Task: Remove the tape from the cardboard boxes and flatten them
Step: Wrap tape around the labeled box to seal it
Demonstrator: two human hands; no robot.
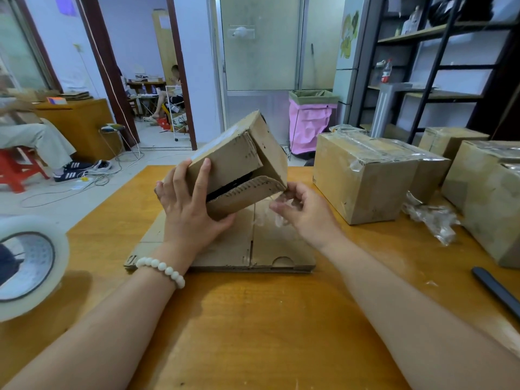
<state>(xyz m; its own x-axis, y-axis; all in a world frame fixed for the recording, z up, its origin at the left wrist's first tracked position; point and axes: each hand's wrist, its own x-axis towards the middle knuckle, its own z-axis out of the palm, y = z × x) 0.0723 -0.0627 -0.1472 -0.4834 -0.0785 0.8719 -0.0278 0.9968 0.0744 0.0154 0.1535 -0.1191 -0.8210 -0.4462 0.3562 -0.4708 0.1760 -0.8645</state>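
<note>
Wooden counter (253,319), clear tape roll (60,254) at its left edge, dark tool (498,291) at right, pink-lined bin (309,119) beyond, black shelving (434,68), red stool (17,170)

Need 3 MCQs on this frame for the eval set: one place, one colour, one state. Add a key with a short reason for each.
1. Where is the flattened cardboard relative to the held box?
A) below it
B) above it
C) far to its right

2. What colour are the bracelet beads?
A) red
B) black
C) white

3. What is the right hand doing?
A) lying flat and open
B) pinching clear tape
C) curled, holding nothing

Key:
1 A: it lies on the table under the raised, tilted box.
2 C: every bead looks white.
3 B: the fingertips pinch a clear strip beside the box's open flap.
</note>
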